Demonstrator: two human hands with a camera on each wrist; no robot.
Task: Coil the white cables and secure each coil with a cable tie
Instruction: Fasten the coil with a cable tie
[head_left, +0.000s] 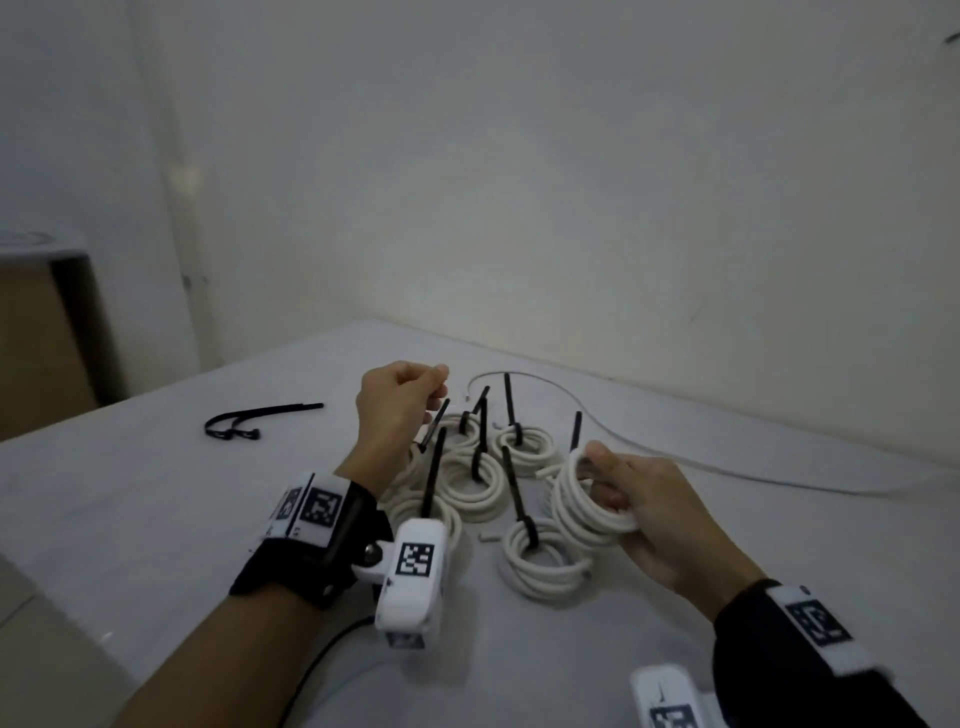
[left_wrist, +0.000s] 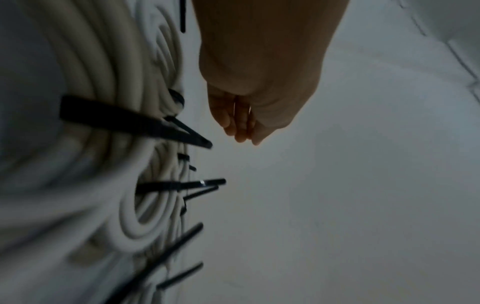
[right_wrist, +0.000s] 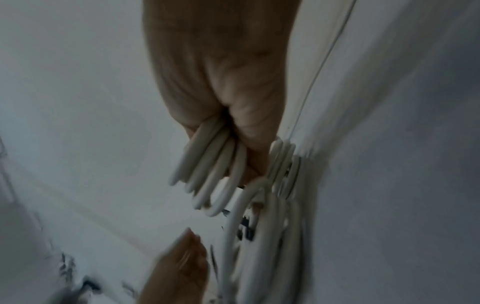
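White table (head_left: 130, 519), tied coils heaped.
Right hand (head_left: 660, 514) grips an untied coil (head_left: 587, 499); left hand (head_left: 400, 400) pinches a cable tie (head_left: 434, 425); loosened fingers could let loops spring.

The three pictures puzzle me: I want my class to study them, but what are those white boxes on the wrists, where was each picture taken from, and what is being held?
No machine here: a person works with bare hands. The white boxes with black square patterns are small cameras strapped to each wrist. The big picture comes from a camera on the head; the other two look along each hand. On the white table lie several tied white cable coils, their black ties sticking up, two spare cable ties and a loose white cable. The right hand grips an untied cable coil. The left hand is raised with fingers curled; whether it pinches a tie, I cannot tell.
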